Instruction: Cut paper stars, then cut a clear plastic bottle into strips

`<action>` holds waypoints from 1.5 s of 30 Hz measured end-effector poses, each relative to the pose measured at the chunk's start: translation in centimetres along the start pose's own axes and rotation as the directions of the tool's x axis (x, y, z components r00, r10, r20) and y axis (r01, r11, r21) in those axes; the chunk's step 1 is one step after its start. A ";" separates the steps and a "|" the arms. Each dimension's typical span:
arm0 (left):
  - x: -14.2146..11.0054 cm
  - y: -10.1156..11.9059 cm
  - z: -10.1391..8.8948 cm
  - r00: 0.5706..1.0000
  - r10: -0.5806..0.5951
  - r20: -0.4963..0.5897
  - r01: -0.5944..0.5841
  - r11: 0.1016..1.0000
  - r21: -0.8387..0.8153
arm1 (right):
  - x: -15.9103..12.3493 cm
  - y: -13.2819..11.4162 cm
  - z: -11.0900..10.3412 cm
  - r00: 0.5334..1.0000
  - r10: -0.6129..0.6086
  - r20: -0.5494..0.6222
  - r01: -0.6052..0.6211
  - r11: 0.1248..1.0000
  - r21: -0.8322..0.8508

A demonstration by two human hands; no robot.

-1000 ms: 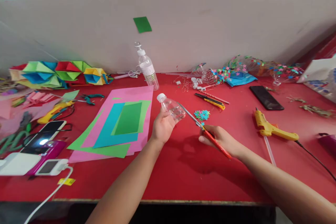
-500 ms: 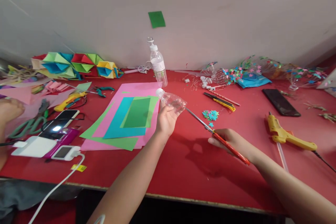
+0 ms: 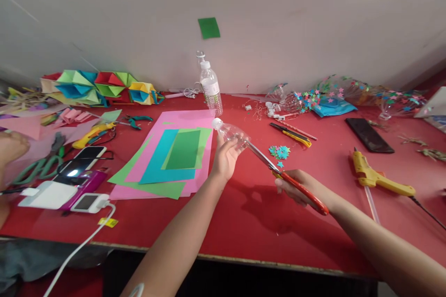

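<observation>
My left hand (image 3: 226,158) is wrapped round the cut-off top of a clear plastic bottle (image 3: 230,132), its white cap pointing away to the upper left. In my right hand (image 3: 302,188) are red-handled scissors (image 3: 296,184), their blades reaching up and left. The blade tips touch the bottle's cut edge near my left fingers; whether plastic lies between them I cannot tell. Below the bottle, its shadow falls on the red table (image 3: 251,236). A small pile of star-shaped sequins (image 3: 279,152) lies just beyond my right hand.
Coloured paper sheets (image 3: 149,167) lie left of my left hand. A whole bottle (image 3: 211,88) stands behind. To the right are a box cutter (image 3: 292,134), a black phone (image 3: 370,134) and a yellow glue gun (image 3: 381,180). Another person's hand (image 3: 12,146) rests at far left.
The bottle top and my left hand have shifted slightly right. The scissor blades have moved a little left and further onto the bottle's edge.
</observation>
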State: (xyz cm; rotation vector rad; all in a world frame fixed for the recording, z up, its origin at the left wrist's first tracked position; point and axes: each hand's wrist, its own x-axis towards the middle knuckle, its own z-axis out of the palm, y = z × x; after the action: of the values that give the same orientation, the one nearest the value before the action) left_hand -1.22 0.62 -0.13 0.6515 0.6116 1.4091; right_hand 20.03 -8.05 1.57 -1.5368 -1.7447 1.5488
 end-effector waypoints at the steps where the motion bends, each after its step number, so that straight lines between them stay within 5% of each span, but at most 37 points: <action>1: 0.1 0.0 0.0 1.000 0.000 -0.011 0.000 1.000 0.001 | 0.1 -0.2 -0.1 1.000 0.000 -0.005 0.000 1.000 -0.007; 45: -1.0 -1.7 1.0 1.000 -0.009 0.018 0.007 0.990 0.140 | -0.9 1.1 0.5 0.999 -0.003 0.045 0.006 0.998 -0.059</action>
State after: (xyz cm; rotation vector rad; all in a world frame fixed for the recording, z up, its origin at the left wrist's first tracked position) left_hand 0.65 -0.54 -0.68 0.7716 0.7016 1.3598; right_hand 20.47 -9.28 0.76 -1.5360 -1.8329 1.5546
